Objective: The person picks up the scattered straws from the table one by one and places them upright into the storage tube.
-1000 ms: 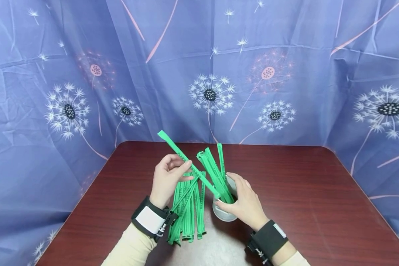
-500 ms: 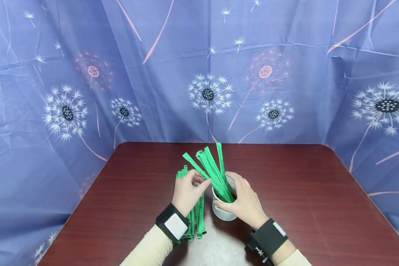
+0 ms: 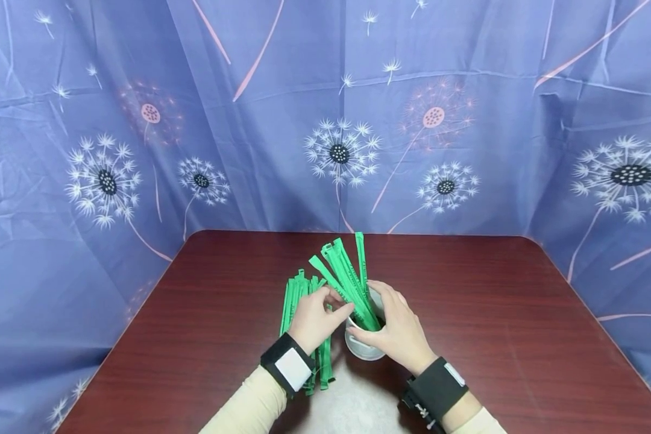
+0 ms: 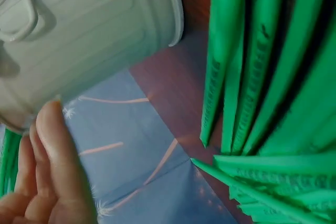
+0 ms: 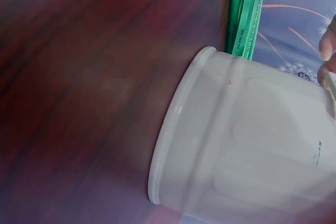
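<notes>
My left hand (image 3: 316, 318) pinches a green wrapped straw (image 3: 325, 273), tilted with its lower end down in a small white bucket (image 3: 364, 351). Several more green wrapped straws (image 3: 343, 265) lean in the bucket, their tops fanned above the rim. My right hand (image 3: 404, 334) grips the bucket by its upper part, thumb at the near side and fingers round the far right. In the left wrist view the fingers (image 4: 52, 145) are right at the bucket's rim. The ribbed wall (image 5: 262, 129) of the bucket fills much of the right wrist view.
A pile of green wrapped straws (image 3: 291, 298) lies on the dark red wooden table (image 3: 483, 301), left of the bucket and partly under my left hand. A blue curtain (image 3: 260, 120) with dandelion prints hangs behind and beside the table.
My left hand has moved right and down to the bucket's rim, bringing the wrapped straw in among the others. The straw has sunk lower. My right hand has stayed on the bucket.
</notes>
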`<state>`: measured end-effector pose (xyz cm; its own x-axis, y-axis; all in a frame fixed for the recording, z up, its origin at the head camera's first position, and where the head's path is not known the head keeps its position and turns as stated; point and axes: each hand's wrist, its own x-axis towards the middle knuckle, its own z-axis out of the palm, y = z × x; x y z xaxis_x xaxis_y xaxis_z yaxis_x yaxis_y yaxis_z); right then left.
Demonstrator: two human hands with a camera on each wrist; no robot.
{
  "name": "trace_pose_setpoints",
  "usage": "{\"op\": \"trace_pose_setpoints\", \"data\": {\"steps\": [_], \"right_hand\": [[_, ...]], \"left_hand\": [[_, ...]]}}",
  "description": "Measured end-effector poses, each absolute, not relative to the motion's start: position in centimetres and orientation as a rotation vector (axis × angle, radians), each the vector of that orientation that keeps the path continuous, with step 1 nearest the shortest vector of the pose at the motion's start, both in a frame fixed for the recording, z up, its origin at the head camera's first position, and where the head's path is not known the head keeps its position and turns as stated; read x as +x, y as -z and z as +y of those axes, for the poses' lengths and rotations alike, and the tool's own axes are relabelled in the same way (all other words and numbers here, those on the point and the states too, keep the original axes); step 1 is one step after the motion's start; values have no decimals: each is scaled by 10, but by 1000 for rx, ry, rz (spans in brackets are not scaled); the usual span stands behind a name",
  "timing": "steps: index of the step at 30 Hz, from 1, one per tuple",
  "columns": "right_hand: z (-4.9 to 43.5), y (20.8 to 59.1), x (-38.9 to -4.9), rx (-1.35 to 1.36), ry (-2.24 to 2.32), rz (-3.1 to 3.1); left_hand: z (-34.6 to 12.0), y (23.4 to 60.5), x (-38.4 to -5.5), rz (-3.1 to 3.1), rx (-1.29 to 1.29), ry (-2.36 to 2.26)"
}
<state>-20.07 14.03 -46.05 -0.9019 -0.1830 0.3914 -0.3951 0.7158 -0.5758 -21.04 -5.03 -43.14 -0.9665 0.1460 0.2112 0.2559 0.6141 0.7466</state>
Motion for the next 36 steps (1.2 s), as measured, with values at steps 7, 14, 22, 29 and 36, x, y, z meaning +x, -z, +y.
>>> {"op": "trace_pose_setpoints", "data": {"steps": [7,14,22,29,36], "right_hand": [[141,460,-200,442,-995,-2615],[142,459,-200,446,-995,-2619],[142,458,-199,439,-1019,-2632],[141,460,-200,434,-1010,-2623],[140,461,-201,437,-1008,-2623]], "left_hand": [[-69,437,-214,-2800,-176,1168],[-95,453,-222,-2929,-65,721],[-108,467,-225,-2977,-128,604],[-110,469,-225,-2958,-165,645],[-115,469,-229,-2857,-127,670]]}}
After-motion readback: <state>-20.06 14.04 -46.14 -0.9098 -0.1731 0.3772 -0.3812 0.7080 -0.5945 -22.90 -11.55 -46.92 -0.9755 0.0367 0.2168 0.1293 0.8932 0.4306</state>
